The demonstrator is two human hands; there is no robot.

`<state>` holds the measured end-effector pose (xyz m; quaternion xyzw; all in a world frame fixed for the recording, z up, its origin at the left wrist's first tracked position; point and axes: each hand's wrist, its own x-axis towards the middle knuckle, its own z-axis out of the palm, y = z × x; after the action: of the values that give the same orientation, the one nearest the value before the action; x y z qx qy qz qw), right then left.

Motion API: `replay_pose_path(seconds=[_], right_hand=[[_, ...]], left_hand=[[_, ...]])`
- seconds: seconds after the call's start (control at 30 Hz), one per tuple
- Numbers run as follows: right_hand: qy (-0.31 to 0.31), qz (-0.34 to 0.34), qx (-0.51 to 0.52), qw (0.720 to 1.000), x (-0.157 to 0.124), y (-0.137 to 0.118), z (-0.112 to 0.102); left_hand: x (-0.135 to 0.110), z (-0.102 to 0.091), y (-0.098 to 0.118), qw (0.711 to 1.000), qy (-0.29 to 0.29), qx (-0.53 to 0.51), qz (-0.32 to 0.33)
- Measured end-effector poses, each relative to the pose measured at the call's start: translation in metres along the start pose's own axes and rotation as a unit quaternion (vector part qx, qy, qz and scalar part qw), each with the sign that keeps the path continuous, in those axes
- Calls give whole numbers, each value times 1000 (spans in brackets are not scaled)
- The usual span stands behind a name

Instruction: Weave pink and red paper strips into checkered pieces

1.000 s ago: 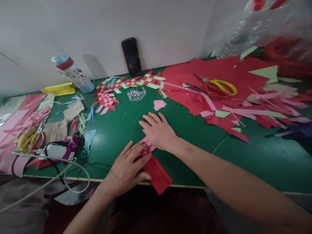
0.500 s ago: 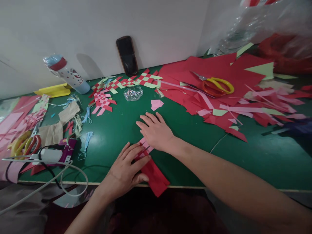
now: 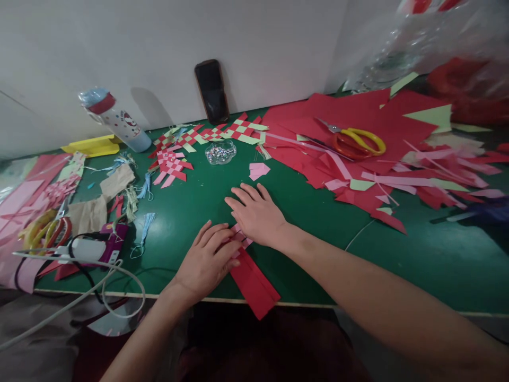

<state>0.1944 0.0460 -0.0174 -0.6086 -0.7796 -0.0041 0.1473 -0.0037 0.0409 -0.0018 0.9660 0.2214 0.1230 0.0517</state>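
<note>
Red paper strips (image 3: pixel 256 281) lie side by side, slanting toward me, their near ends sticking out past the table edge. At their far end pink paper (image 3: pixel 247 243) crosses them, mostly covered by my hands. My right hand (image 3: pixel 256 215) rests flat over that far end, fingers spread and pointing away. From the left, my left hand (image 3: pixel 209 254) lies on the strips where red meets pink, its fingers stretched out and its thumb close to the forefinger. What is under the palms is hidden.
Beyond my hands are a pink paper scrap (image 3: pixel 259 171), a clear dish of beads (image 3: pixel 220 153) and woven paper pieces (image 3: pixel 170 164). Scissors (image 3: pixel 358 140) lie on red paper (image 3: pixel 294 122) at right. A phone (image 3: pixel 212 90) and bottle (image 3: pixel 119 122) stand behind; tassels (image 3: pixel 146 228) and cables (image 3: pixel 119 273) are left.
My left hand has slid a little up the strips, its thumb drawn in toward the fingers, so more red paper shows. My right hand has stayed on the far end. The view has shifted slightly.
</note>
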Motion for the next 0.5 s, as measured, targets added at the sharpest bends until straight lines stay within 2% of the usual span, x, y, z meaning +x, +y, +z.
replay_pose_path(seconds=[0.2,0.37,0.5], right_hand=[[4,0,-4,1000,0,0,0],[2,2,2,1000,-1,0,0],[-4,3,4,1000,-1,-1,-1]], left_hand=[[-2,1,-7,999,13,-11,36],[-16,-9,-1,999,-37,0,39],[-25,-13,7,998,-55,2,37]])
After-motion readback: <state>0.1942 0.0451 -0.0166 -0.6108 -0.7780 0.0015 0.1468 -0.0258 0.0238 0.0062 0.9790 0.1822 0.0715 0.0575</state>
